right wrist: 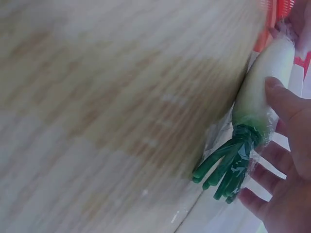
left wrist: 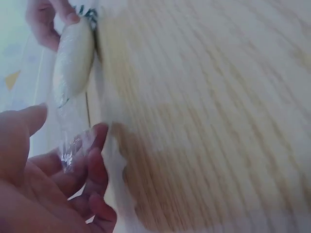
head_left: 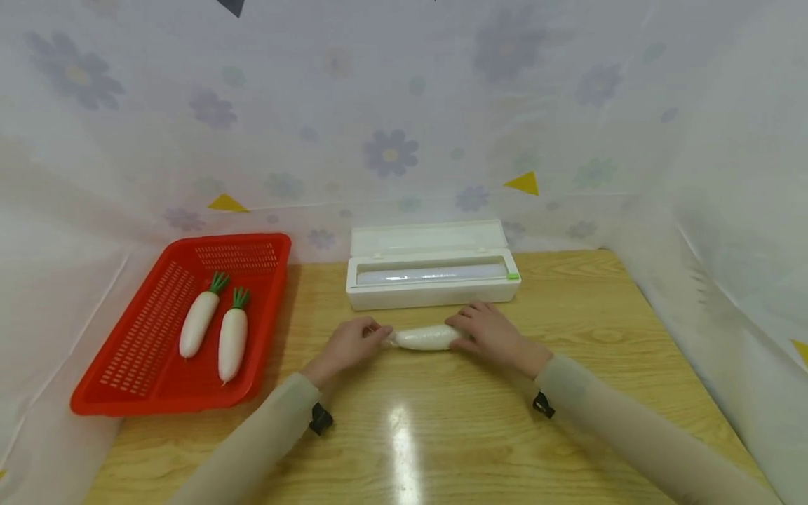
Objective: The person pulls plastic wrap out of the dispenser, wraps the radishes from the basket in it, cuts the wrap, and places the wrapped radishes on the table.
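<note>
A white radish (head_left: 424, 338) wrapped in clear plastic film lies crosswise on the wooden table. The right hand (head_left: 489, 335) holds its leafy end. In the right wrist view its thumb lies on the wrapped radish (right wrist: 262, 82), with the other fingers on the far side near the green stalks. The left hand (head_left: 353, 347) is at the root end. A loose tail of film (left wrist: 75, 150) lies across its bent fingers in the left wrist view, and the thumb stands apart from them.
Behind the hands stands a white cling film box (head_left: 435, 294) with its lid up and a film roll (head_left: 432, 273) inside. A red basket (head_left: 271, 337) at the left holds two radishes (head_left: 232, 344). Floral curtain (head_left: 391, 91) surrounds the table (head_left: 480, 449).
</note>
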The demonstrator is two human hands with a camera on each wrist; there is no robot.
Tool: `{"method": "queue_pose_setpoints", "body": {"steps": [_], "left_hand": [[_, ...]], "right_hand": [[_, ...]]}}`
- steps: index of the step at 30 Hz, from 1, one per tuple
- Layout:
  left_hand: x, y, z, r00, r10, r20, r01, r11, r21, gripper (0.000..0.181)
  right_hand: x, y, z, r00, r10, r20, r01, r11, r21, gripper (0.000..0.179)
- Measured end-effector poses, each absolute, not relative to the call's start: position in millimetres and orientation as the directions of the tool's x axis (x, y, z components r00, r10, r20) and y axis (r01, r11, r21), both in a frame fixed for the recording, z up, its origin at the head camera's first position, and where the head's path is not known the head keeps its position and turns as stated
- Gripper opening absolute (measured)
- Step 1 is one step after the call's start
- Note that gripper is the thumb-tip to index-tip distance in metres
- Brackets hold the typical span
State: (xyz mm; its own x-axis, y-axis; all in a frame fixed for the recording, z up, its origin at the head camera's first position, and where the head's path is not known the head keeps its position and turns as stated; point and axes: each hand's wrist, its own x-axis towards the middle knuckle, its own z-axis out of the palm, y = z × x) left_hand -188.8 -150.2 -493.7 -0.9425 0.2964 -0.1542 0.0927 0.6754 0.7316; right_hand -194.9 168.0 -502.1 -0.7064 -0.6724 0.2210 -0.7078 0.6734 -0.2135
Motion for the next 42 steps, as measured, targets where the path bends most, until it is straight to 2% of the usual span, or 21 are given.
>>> {"method": "queue_pose_setpoints", "body": {"steps": [5,9,17,22,27,29,31,34,36,38,42], "left_hand": [[-193,-159,-492,-0.927,0.314,-0.204,0.025,0.596,0.803,0.028],[-197,-161,-493,-0.941,0.282,-0.187,0.001,0.557,0.830,0.018],[-198,-141,-482,-0.971,0.195,-0.139,-0.022,0.505,0.863,0.015],[-198,-122,-480,-0.962,0.251,-0.109,0.022,0.470,0.883,0.017],[-198,-114,-471,-0.902,0.364,-0.230,-0.118,0.306,0.945,0.035],[-198,-114,-467,-0.876,0.410,-0.255,-0.135,0.298,0.945,0.038],[-198,-111,-467,-0.871,0.431,-0.237,-0.079,0.352,0.933,0.035],[-196,-104,-469,-0.896,0.427,-0.118,0.116,0.483,0.868,0.026],[-194,-101,-471,-0.912,0.409,-0.042,0.198,0.527,0.826,0.022],[-192,-101,-472,-0.923,0.384,0.017,0.238,0.535,0.810,0.022],[-188,-111,-476,-0.954,0.287,0.087,0.230,0.516,0.825,0.020]], "right_hand": [[-197,168,-495,-0.723,-0.667,0.178,-0.690,0.688,-0.226,0.047],[-199,169,-493,-0.726,-0.670,0.156,-0.687,0.693,-0.218,0.046],[-201,164,-486,-0.701,-0.700,0.140,-0.713,0.682,-0.163,0.045],[-202,164,-482,-0.697,-0.704,0.139,-0.717,0.680,-0.152,0.042],[-202,163,-482,-0.699,-0.705,0.121,-0.715,0.683,-0.152,0.041],[-202,162,-481,-0.701,-0.704,0.117,-0.713,0.685,-0.150,0.042],[-202,161,-481,-0.704,-0.701,0.115,-0.710,0.687,-0.154,0.042],[-202,160,-483,-0.708,-0.698,0.112,-0.706,0.691,-0.155,0.043],[-203,160,-485,-0.709,-0.696,0.111,-0.704,0.692,-0.159,0.043],[-203,161,-487,-0.711,-0.694,0.113,-0.702,0.694,-0.160,0.043],[-203,163,-488,-0.715,-0.689,0.119,-0.698,0.694,-0.175,0.043]]}}
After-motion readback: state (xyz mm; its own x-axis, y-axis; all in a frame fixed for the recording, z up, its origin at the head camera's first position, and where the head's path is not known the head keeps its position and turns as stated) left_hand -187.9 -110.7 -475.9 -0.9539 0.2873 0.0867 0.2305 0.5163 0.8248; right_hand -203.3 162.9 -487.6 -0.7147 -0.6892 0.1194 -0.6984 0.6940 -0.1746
